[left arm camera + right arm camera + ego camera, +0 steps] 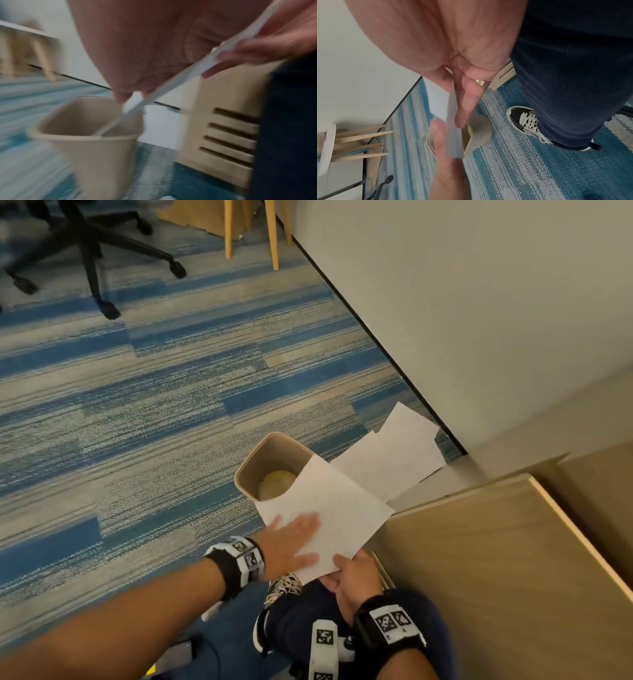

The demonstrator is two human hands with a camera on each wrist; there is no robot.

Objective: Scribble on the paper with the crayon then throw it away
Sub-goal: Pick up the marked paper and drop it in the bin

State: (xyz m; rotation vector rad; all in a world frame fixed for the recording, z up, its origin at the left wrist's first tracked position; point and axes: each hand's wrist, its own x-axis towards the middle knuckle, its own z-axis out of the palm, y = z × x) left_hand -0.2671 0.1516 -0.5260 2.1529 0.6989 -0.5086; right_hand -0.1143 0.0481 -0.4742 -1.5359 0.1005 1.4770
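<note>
Progress: the paper (337, 508) is off the desk and held over the bin (255, 462), so I judge the throwing-away step under way; no scribble marks can be made out on the upper face; the crayon is not in view; release into the bin is left.
Paper place: in the air, its far-left corner over the right part of the bin's mouth; more sheets (394, 457) lie on the carpet (137, 405) just right of the bin, near the wall.
Paper axis: flat sheet, tilted down toward the bin; long axis from near right to far left.
Left hand (291, 542): fingers spread flat, pressing on the top face near its near edge.
Right hand (354, 580): pinching the near corner, thumb above, fingers beneath.
Bin contents: a pale rounded lump at the bottom.
</note>
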